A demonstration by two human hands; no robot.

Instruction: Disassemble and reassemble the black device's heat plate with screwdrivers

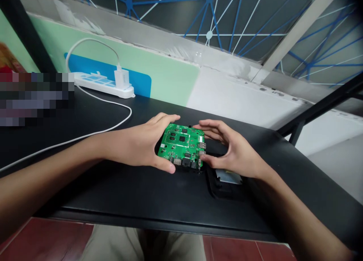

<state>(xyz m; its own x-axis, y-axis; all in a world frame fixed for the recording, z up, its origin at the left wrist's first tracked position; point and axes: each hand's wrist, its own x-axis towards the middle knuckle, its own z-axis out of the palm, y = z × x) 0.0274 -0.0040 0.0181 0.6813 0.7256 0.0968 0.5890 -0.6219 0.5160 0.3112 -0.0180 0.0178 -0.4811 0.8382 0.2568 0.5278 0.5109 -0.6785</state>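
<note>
Filling most of my view, the black table (127,193) runs back to the wall (170,79). On it, the left hand (133,145) curves around the board's left side, thumb and fingers spread wide apart. The right hand (244,151) frames the opposite side: its fingers bunch near the far right corner, its thumb sits at the ports. I can't tell how firmly either one presses. Behind the left arm lies the power strip (96,83). The green board (184,149) is between the hands, component side up; I can't make out whether it rests on the table or is slightly raised. Just to its right, partly under the right hand, is the black case (224,191) with a metal plate (229,176) in it. The charger (121,79) stands in the strip, well apart from the work.

What worries me is the edge contact: an uneven squeeze could tip the board or let it slip, and I judge a drop could knock the ports (202,145). Sliding it right could scrape it on the case. A thumb straying inward could press small parts around the chip (182,139).
</note>
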